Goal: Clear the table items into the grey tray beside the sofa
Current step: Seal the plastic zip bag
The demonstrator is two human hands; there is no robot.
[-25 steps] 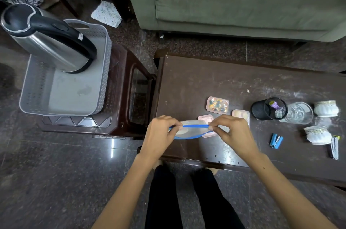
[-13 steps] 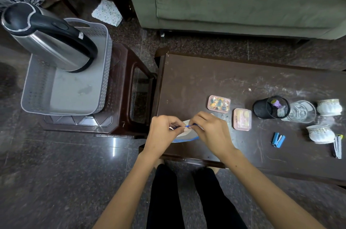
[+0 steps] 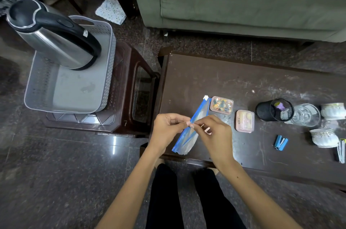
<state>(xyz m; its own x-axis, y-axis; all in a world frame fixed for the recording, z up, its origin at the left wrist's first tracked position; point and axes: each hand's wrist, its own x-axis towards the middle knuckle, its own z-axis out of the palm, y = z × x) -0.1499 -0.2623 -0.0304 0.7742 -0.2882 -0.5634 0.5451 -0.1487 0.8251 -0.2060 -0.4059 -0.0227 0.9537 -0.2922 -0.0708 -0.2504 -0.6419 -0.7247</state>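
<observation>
Both your left hand [image 3: 167, 127] and right hand [image 3: 215, 135] now pinch the zip bag [image 3: 189, 135] mid-strip above the table [image 3: 206, 78], turned diagonal from level a second ago; sealing looks under way, grey tray [image 3: 74, 88] next.

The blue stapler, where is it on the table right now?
In the head view the blue stapler lies on the right part of the brown table, near its front edge, between the pink box and the white cup.

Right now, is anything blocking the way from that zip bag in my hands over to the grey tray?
Nothing visible does: only open floor lies between the zip bag and the grey tray. The kettle fills the tray's far end.
</observation>
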